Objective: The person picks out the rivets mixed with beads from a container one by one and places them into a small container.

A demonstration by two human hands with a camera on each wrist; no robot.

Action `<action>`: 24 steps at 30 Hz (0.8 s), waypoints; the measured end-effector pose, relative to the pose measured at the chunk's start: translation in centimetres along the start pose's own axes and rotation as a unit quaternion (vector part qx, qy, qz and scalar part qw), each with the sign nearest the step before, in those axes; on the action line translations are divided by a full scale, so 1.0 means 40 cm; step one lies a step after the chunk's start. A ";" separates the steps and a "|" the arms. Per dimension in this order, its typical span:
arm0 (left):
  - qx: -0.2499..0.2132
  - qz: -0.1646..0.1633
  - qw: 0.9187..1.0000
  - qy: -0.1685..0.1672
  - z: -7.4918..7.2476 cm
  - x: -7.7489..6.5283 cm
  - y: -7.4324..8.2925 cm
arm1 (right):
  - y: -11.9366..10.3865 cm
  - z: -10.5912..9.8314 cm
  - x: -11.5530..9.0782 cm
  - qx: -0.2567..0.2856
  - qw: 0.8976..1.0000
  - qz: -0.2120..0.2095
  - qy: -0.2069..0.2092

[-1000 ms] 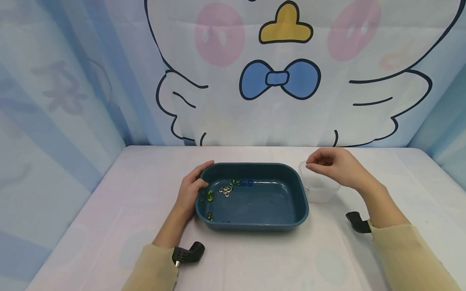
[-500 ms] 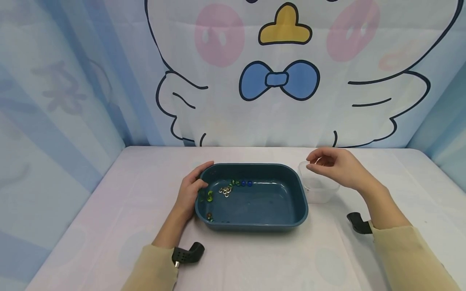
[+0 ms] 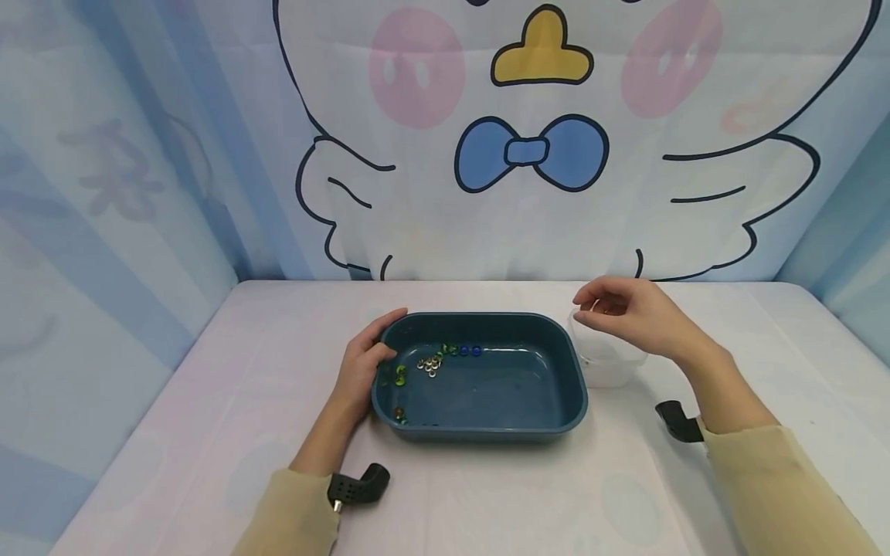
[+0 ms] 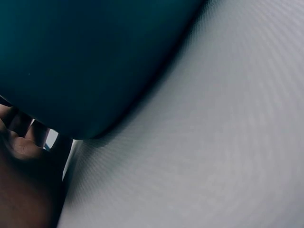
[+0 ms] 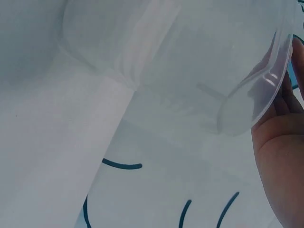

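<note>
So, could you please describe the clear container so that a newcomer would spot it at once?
On the pale table, find the blue tray gripped by the left hand. Beside its right end stands the clear container, partly hidden by the right hand. Unlike the opaque tray, it is colourless and see-through.

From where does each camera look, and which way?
Head: worn on the head, facing forward and down at blue tray and clear container; left hand, right hand, forearms visible.
Left wrist: worn there, facing the blue tray's outside; left hand partly visible.
Right wrist: worn there, facing the clear container; right hand partly visible.
Head and left wrist share the tray.
</note>
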State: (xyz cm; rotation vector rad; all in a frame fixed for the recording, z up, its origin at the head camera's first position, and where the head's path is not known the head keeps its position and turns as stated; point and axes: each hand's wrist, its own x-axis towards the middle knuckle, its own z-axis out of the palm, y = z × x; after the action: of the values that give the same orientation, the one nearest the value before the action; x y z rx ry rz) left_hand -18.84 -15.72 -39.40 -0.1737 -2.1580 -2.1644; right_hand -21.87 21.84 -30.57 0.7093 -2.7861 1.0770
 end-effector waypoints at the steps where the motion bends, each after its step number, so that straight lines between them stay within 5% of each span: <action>1: 0.000 0.000 1.000 0.000 0.000 0.000 0.000 | -0.003 0.001 0.002 0.001 1.000 -0.004 -0.002; 24: -0.007 0.002 1.000 -0.004 -0.003 -0.001 0.002 | -0.097 0.040 0.083 0.006 0.996 -0.078 -0.047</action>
State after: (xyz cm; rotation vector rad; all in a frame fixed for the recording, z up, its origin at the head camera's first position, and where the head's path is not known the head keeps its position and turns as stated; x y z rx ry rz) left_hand -18.79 -15.83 -39.31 -0.1882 -2.1460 -2.1811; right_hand -22.96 16.98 -28.61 0.9845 -2.7463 1.0595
